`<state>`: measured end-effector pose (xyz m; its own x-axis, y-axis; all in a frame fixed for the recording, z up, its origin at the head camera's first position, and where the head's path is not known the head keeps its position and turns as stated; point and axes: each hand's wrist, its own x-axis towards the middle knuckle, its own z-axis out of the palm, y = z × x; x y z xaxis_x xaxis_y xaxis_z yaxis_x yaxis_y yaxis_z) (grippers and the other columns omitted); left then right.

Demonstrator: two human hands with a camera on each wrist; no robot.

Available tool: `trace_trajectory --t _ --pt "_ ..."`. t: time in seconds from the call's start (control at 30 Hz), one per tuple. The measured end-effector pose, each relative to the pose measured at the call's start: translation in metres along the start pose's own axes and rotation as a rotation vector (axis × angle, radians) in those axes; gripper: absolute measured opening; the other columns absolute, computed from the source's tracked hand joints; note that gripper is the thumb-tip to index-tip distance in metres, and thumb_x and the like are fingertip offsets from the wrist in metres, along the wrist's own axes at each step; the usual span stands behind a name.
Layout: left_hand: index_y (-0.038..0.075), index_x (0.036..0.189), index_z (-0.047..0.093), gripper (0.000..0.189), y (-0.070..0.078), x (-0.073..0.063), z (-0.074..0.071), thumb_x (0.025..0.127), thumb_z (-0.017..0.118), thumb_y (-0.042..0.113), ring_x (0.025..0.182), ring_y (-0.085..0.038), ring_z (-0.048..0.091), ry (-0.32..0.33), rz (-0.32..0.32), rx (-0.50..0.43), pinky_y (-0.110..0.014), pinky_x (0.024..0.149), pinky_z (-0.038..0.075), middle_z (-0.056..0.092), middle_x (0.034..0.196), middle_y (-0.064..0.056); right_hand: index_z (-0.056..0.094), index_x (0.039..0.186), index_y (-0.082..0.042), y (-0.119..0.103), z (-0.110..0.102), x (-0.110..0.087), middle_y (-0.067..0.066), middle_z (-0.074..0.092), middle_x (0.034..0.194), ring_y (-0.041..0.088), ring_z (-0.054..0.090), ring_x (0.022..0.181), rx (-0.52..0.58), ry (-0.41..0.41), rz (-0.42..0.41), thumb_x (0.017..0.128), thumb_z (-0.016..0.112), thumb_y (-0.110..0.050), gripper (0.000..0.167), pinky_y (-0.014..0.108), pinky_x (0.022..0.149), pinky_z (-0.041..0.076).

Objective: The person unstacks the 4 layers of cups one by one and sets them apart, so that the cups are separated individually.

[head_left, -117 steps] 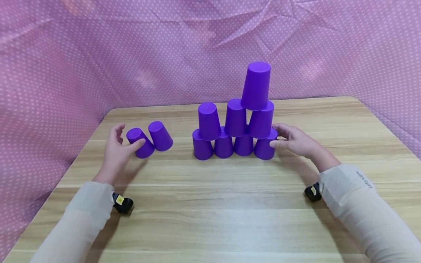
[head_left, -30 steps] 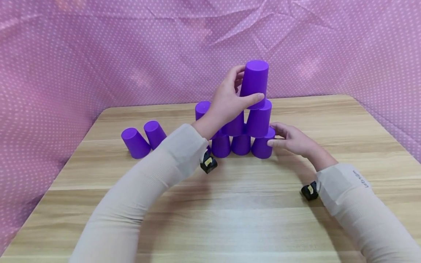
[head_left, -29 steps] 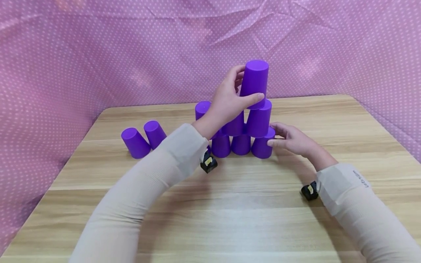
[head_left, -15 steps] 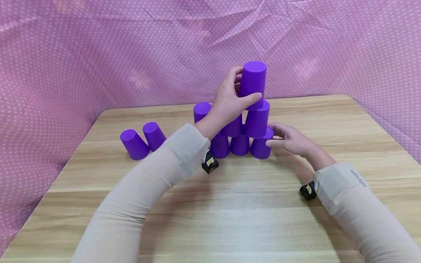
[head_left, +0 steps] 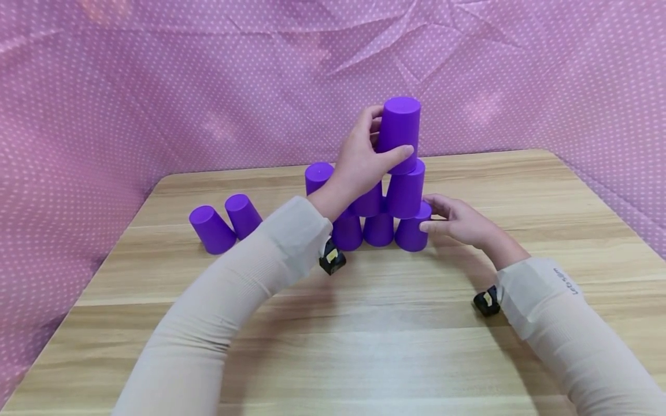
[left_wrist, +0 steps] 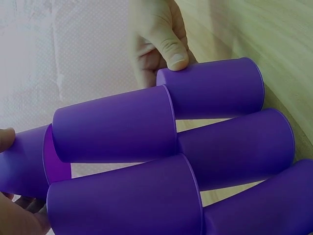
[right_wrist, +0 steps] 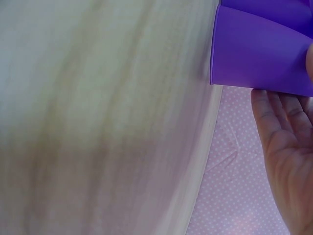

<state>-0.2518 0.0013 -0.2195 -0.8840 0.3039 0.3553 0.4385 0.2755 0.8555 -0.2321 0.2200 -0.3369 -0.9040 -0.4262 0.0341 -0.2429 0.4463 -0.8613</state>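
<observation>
Upside-down purple cups stand stacked in rows in the head view. My left hand grips the top cup, thumb across its front and fingers behind. That cup sits over the right end of the second row, above the right-hand cup. My right hand holds the bottom row's right-end cup between thumb and fingers. In the left wrist view, the top cup overlaps the cups below it at its rim. My left forearm hides part of the stack's left side.
Two more purple cups, one nearer and one behind, stand upside down on the left of the wooden table. A pink dotted cloth hangs behind the table. A black wrist camera sits close before the bottom row.
Since the earliest frame, my left hand has left the loose cups at left and taken hold of the top cup. My right hand stays at its cup. Over the last second little changes.
</observation>
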Motion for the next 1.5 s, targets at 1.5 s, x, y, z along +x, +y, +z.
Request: trace_trajectory --t 1.5 --pt "0.008 0.132 0.039 0.062 -0.017 -0.011 -0.101 0.079 0.071 0.007 0.109 -0.021 0.054 0.31 -0.08 -0.086 -0.03 0.096 0.046 0.052 0.124 -0.013 0.037 0.135 0.005 0.0 -0.001 -0.004 0.023 0.051 0.127 0.034 0.046 0.121 0.018 -0.007 0.021 0.089 0.061 -0.009 0.053 0.049 0.105 0.036"
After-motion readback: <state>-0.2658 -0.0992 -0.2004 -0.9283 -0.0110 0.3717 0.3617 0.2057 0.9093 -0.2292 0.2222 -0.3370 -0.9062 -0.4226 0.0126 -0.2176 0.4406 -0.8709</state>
